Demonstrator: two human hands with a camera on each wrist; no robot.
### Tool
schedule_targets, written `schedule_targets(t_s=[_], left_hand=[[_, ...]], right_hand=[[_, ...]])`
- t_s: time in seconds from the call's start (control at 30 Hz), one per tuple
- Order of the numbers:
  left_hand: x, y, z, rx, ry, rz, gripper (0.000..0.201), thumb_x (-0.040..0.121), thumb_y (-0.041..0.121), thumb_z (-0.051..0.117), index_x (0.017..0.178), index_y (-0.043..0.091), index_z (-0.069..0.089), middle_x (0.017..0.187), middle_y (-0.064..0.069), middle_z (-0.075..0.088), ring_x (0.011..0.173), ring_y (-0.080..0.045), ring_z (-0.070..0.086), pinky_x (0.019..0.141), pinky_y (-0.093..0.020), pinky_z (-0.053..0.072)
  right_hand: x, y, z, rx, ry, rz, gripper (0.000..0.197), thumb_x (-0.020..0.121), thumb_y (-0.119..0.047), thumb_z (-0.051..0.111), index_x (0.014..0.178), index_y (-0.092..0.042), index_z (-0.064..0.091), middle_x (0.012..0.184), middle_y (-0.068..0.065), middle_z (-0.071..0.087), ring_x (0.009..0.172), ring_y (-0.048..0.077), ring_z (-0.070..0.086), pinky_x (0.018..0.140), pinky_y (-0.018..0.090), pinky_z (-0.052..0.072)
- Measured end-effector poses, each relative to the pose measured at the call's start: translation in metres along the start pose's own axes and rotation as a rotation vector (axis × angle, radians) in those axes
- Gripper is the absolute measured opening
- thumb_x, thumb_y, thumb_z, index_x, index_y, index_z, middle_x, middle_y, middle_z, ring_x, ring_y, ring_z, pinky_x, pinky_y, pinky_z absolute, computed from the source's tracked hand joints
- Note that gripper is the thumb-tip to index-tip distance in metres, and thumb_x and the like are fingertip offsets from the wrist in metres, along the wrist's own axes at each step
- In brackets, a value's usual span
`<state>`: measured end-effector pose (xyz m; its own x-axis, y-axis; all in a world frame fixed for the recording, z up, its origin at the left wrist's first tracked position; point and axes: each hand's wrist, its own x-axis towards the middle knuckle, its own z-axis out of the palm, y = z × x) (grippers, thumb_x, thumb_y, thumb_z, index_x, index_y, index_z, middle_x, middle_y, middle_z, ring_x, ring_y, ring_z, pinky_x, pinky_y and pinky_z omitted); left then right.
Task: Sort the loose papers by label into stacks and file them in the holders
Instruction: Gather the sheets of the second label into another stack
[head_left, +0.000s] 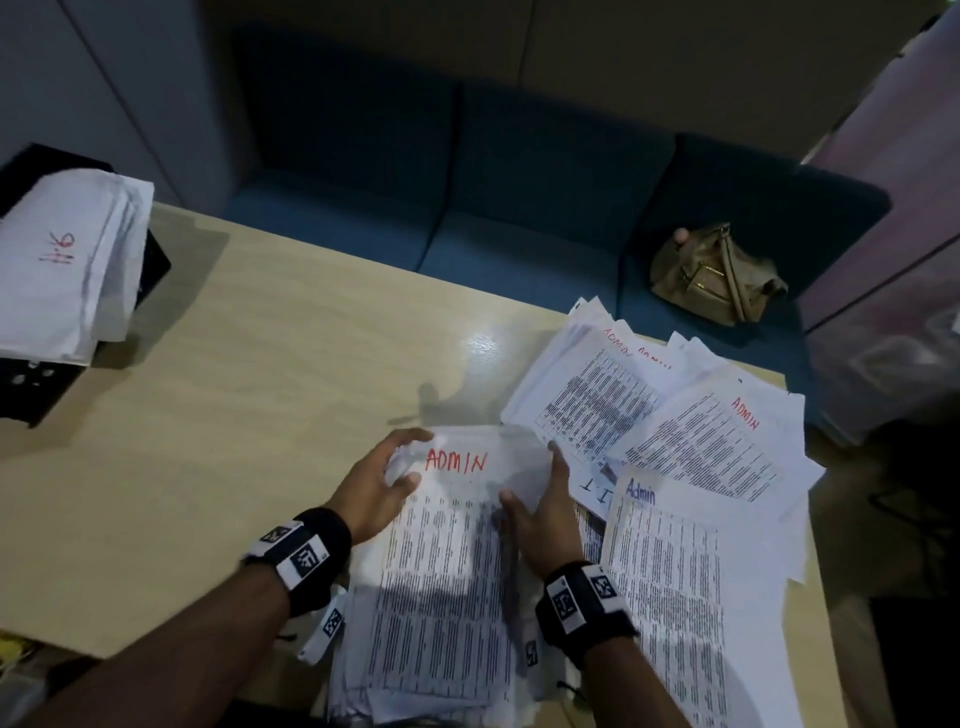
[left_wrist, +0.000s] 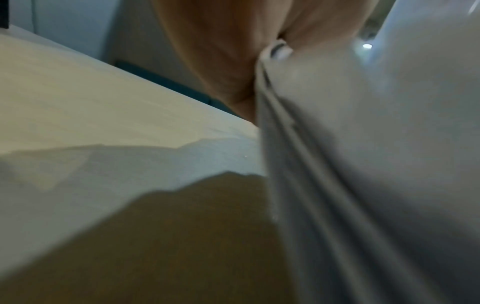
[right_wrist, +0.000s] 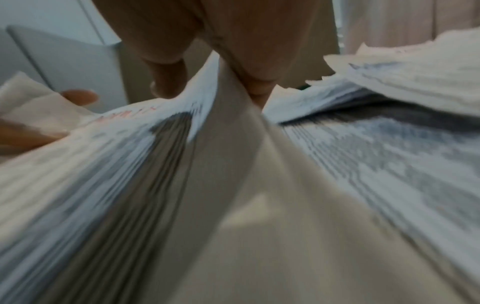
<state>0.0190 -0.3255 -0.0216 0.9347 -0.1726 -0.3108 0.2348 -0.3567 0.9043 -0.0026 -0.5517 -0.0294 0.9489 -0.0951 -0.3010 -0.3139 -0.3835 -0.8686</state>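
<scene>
Left hand (head_left: 375, 486): fingers curled over the top-left corner of the ADMIN stack (head_left: 447, 561), the corner being crumpled between thumb and fingers. Right hand (head_left: 540, 512): thumb laid on the top sheet, fingers wrapped round the stack's right edge (right_wrist: 226, 115), which is bent upward. Stack is held low over the near edge of the table (head_left: 249, 374). Loose papers (head_left: 691, 431) marked ADMIN are fanned out just to the right. A black holder (head_left: 31, 384) filled with papers (head_left: 57, 280) is placed at the far left. A tan bag (head_left: 719, 275) is seen on the blue sofa (head_left: 519, 208) beyond.
</scene>
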Motion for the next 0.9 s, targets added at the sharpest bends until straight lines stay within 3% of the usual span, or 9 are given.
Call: schedule_targets(t_s=[0.07,0.13,0.2,0.3,0.4,0.5,0.6,0.73,0.9], left_hand=[[0.000,0.000,0.000,-0.001,-0.049,-0.012,0.047,0.092,0.004,0.056,0.103,0.050,0.051,0.126,0.002,0.058,0.068,0.001,0.058,0.058,-0.012,0.044],[-0.001,-0.001,0.004,0.025,-0.073,-0.012,0.045,0.091,0.006,0.058,0.104,0.048,0.050,0.123,0.004,0.059,0.082,-0.006,0.060,0.068,-0.015,0.047],[-0.003,-0.002,0.009,0.049,-0.080,-0.018,0.040,0.090,0.011,0.059,0.108,0.045,0.050,0.121,0.011,0.058,0.095,-0.011,0.059,0.074,-0.011,0.044],[-0.003,-0.002,0.013,0.025,-0.067,-0.021,0.038,0.089,0.017,0.063,0.111,0.046,0.050,0.120,0.028,0.053,0.105,0.002,0.055,0.081,-0.006,0.042],[-0.001,-0.008,0.017,0.023,-0.056,-0.041,0.052,0.087,0.020,0.067,0.121,0.051,0.043,0.129,0.027,0.048,0.118,0.000,0.046,0.098,-0.019,0.037],[-0.004,-0.016,0.023,0.030,-0.079,-0.096,0.070,0.086,0.014,0.068,0.132,0.054,0.033,0.134,0.013,0.049,0.107,-0.005,0.053,0.084,-0.013,0.046],[-0.004,-0.022,0.027,0.086,-0.058,-0.173,0.067,0.087,0.013,0.064,0.138,0.045,0.033,0.133,0.004,0.057,0.104,-0.015,0.060,0.088,-0.033,0.053],[0.002,-0.021,0.021,0.131,0.023,-0.281,0.058,0.092,0.010,0.057,0.145,0.019,0.036,0.127,0.007,0.054,0.100,-0.019,0.059,0.073,-0.023,0.050],[0.013,-0.028,0.011,0.143,0.024,-0.346,0.057,0.092,0.011,0.059,0.144,0.017,0.038,0.128,-0.008,0.061,0.097,-0.022,0.058,0.086,-0.035,0.050]], right_hand=[[0.013,-0.005,-0.008,-0.130,0.008,-0.081,0.088,0.082,-0.016,0.069,0.149,-0.021,0.012,0.135,-0.005,0.028,0.113,0.011,0.040,0.070,0.004,0.045],[0.022,-0.013,-0.014,-0.416,-0.048,-0.163,0.081,0.082,-0.020,0.069,0.147,-0.021,0.022,0.138,-0.001,0.027,0.115,0.011,0.039,0.085,0.014,0.046],[0.024,-0.019,-0.017,-0.578,-0.135,-0.201,0.064,0.083,-0.029,0.067,0.140,-0.020,0.039,0.135,0.005,0.038,0.117,0.020,0.047,0.090,0.030,0.048],[0.023,-0.012,-0.017,-0.620,-0.170,-0.267,0.040,0.085,-0.027,0.065,0.118,-0.006,0.063,0.122,0.013,0.054,0.110,0.032,0.054,0.088,0.037,0.046],[0.027,-0.001,-0.015,-0.536,-0.125,-0.089,0.032,0.089,-0.036,0.058,0.109,-0.011,0.064,0.120,0.008,0.054,0.106,0.026,0.054,0.089,0.035,0.048],[0.035,0.006,-0.025,-0.419,-0.152,-0.064,0.031,0.096,-0.034,0.049,0.103,-0.012,0.070,0.120,-0.001,0.052,0.109,0.016,0.053,0.091,0.025,0.044],[0.043,0.016,-0.056,-0.423,0.056,-0.071,0.031,0.096,-0.033,0.048,0.114,-0.016,0.067,0.133,0.000,0.050,0.120,0.019,0.048,0.103,0.036,0.038],[0.045,0.051,-0.111,-0.549,0.414,0.121,0.038,0.087,-0.038,0.057,0.120,-0.021,0.063,0.135,0.011,0.051,0.121,0.031,0.049,0.099,0.045,0.043],[0.031,0.073,-0.131,-0.686,0.443,0.111,0.036,0.084,-0.028,0.068,0.118,-0.018,0.066,0.140,0.016,0.047,0.125,0.038,0.045,0.096,0.048,0.043]])
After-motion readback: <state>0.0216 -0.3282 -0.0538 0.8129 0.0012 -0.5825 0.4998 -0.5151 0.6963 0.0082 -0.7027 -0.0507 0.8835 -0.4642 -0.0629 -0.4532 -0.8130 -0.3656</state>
